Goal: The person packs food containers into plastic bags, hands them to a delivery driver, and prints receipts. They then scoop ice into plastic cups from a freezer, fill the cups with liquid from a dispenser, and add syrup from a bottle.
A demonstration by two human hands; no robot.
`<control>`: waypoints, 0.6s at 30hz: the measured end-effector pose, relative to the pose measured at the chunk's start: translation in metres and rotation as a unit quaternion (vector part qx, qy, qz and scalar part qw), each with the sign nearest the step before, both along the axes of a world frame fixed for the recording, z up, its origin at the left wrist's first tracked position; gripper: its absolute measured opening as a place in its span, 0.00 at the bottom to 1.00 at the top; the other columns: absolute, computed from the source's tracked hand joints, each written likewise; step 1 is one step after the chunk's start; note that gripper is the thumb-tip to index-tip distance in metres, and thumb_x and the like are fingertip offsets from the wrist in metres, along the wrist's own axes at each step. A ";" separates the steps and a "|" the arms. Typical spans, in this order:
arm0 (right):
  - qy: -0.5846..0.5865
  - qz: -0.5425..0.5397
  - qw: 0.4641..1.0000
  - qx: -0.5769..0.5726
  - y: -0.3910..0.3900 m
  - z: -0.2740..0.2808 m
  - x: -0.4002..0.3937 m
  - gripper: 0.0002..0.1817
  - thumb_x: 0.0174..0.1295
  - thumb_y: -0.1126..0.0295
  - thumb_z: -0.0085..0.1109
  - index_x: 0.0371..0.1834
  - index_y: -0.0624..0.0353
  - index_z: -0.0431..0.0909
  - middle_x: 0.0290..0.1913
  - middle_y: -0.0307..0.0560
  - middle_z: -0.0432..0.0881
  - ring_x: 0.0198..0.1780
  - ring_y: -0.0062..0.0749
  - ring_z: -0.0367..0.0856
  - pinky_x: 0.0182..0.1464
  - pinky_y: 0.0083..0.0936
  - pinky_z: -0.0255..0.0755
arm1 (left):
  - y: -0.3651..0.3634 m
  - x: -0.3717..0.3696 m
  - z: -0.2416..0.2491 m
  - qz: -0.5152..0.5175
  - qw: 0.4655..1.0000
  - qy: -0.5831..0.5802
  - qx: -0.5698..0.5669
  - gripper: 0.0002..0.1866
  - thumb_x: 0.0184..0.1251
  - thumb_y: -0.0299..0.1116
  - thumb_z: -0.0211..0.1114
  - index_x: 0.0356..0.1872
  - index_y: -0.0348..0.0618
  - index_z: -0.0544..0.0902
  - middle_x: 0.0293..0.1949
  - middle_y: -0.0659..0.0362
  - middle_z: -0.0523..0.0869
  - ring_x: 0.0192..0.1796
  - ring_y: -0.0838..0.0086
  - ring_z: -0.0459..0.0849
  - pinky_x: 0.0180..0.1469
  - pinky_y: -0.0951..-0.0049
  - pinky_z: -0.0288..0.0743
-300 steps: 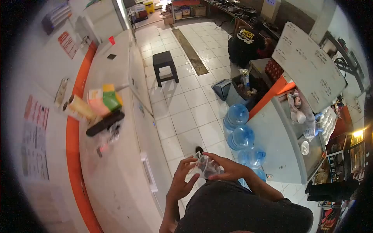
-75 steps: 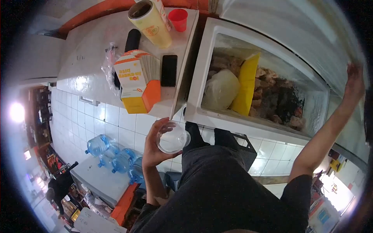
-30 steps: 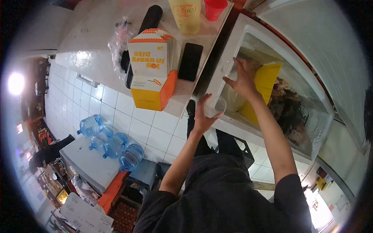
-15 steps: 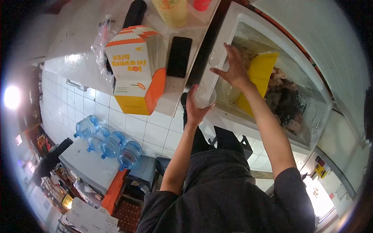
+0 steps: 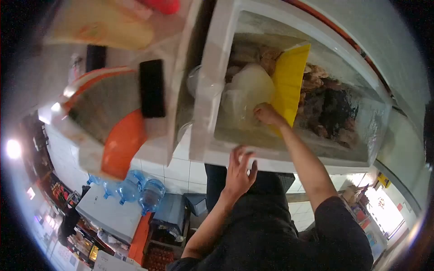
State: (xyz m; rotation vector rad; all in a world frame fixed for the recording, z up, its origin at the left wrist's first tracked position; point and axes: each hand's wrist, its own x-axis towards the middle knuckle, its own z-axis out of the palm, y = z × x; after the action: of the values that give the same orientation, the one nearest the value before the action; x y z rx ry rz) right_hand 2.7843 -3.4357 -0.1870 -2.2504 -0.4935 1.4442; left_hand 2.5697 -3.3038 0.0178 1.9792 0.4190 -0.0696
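Note:
Down inside an open chest freezer (image 5: pixel 205 149), my right hand (image 5: pixel 270 115) is closed on the edge of a cloudy white plastic bag (image 5: pixel 251 83). What the bag holds is hard to make out. Right beside the hand stands a yellow panel (image 5: pixel 296 81), with frosty brownish frozen pieces (image 5: pixel 314 79) behind it. My left hand (image 5: pixel 242 174) is empty, its fingers apart, just in front of the freezer's near rim. Two clear plastic cups, one of them a blurred round cup (image 5: pixel 194 81), are at the freezer's left rim.
Left of the freezer, a counter bears a black phone (image 5: pixel 152 88), a white and orange box (image 5: pixel 122 144) and a yellowish cup (image 5: pixel 104 25), all blurred. Several blue water jugs (image 5: pixel 151 194) lie beyond, on a grey-white surface (image 5: pixel 110 214).
My left hand has let go of the clear cup and pulled back toward me. My right hand has gone down into the freezer and closed on the bag. The view has shifted right.

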 end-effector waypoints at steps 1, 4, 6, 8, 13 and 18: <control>-0.013 -0.010 1.000 0.016 0.017 -0.018 -0.007 0.19 0.64 0.63 0.61 0.56 0.58 0.81 0.52 0.52 0.85 0.55 0.47 0.82 0.59 0.39 0.74 | -0.008 0.028 -0.025 -0.017 0.994 -0.013 0.110 0.20 0.64 0.28 0.66 0.57 0.42 0.75 0.68 0.34 0.63 0.69 0.36 0.65 0.67 0.42 0.66; -0.179 0.029 0.963 0.200 -0.006 -0.240 -0.049 0.19 0.64 0.65 0.60 0.56 0.59 0.80 0.47 0.50 0.87 0.44 0.45 0.85 0.52 0.37 0.79 | -0.012 0.105 -0.128 0.015 0.966 0.064 0.252 0.31 0.64 0.27 0.64 0.68 0.43 0.65 0.71 0.28 0.54 0.71 0.34 0.61 0.69 0.42 0.64; -0.056 -0.052 0.995 0.067 0.028 -0.175 -0.041 0.19 0.64 0.65 0.60 0.56 0.58 0.80 0.46 0.51 0.87 0.44 0.46 0.86 0.52 0.38 0.79 | 0.002 0.141 -0.158 0.015 0.962 0.226 0.149 0.29 0.63 0.25 0.62 0.66 0.39 0.68 0.68 0.32 0.63 0.67 0.40 0.69 0.67 0.47 0.68; 0.048 -0.070 0.993 -0.078 0.054 -0.138 -0.038 0.19 0.64 0.65 0.60 0.56 0.58 0.80 0.45 0.51 0.87 0.43 0.47 0.86 0.51 0.39 0.79 | 0.012 0.136 -0.175 0.026 0.968 0.219 0.120 0.26 0.62 0.23 0.62 0.63 0.37 0.71 0.64 0.35 0.70 0.64 0.44 0.73 0.65 0.50 0.70; 0.281 -0.081 0.898 -0.329 0.060 -0.075 -0.010 0.18 0.64 0.64 0.59 0.57 0.57 0.80 0.44 0.52 0.88 0.42 0.50 0.86 0.51 0.41 0.80 | 0.019 0.116 -0.106 0.100 0.963 0.058 0.245 0.19 0.59 0.20 0.62 0.54 0.36 0.80 0.51 0.46 0.83 0.57 0.53 0.81 0.61 0.57 0.72; -0.073 0.069 0.981 0.165 0.059 -0.052 -0.019 0.22 0.60 0.65 0.59 0.54 0.69 0.79 0.49 0.63 0.86 0.52 0.54 0.85 0.53 0.49 0.80 | 0.037 0.115 -0.048 0.101 0.964 -0.038 0.241 0.23 0.54 0.21 0.69 0.55 0.39 0.81 0.52 0.54 0.83 0.52 0.64 0.82 0.57 0.68 0.74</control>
State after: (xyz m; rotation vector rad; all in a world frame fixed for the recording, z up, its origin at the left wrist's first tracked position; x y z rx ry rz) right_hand 2.7651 -3.3769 -0.2386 -2.0941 -0.8841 1.1611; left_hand 2.6845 -3.2671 -0.0300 2.3929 0.6295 0.2616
